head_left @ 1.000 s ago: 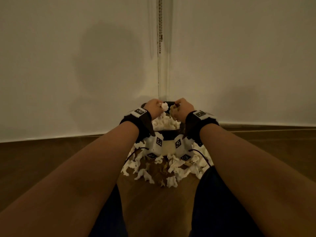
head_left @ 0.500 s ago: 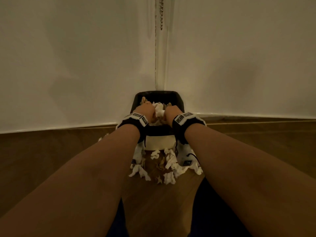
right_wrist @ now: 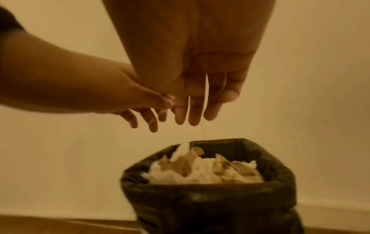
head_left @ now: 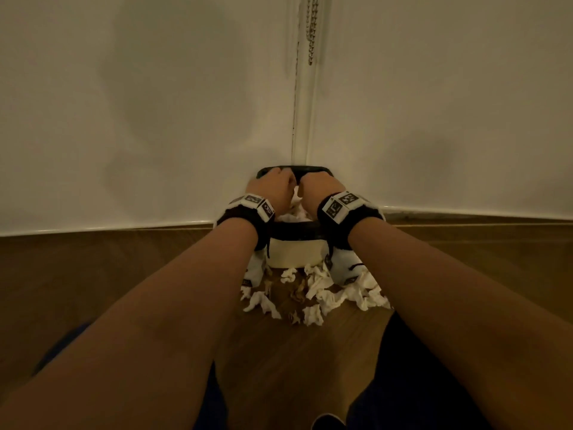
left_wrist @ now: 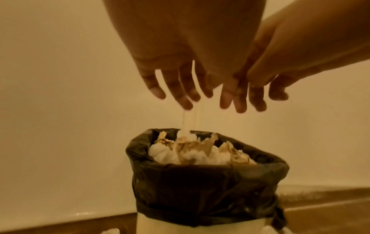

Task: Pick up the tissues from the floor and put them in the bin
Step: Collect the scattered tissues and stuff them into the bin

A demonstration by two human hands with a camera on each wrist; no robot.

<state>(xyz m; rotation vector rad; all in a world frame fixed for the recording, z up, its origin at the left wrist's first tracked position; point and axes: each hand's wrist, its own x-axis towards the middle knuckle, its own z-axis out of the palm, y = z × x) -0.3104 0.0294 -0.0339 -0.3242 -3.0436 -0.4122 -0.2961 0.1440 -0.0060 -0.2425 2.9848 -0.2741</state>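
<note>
A white bin with a black liner stands in the wall corner, heaped with white and brown-stained tissues. Both my hands hover side by side just above its mouth. In the left wrist view my left hand has its fingers spread and pointing down, holding nothing. My right hand hangs the same way, fingers straight and empty. A pale blur is dropping onto the pile under the fingertips. Several crumpled tissues lie on the floor in front of the bin.
White walls meet in a corner behind the bin, where a bead chain hangs. The floor is brown wood. My dark-clothed knees sit at the lower edge, either side of the tissue scatter.
A second ago both hands gripped tissue clumps over the bin, then pushed down into it. Now they have lifted slightly and opened, and the tissues lie in the bin.
</note>
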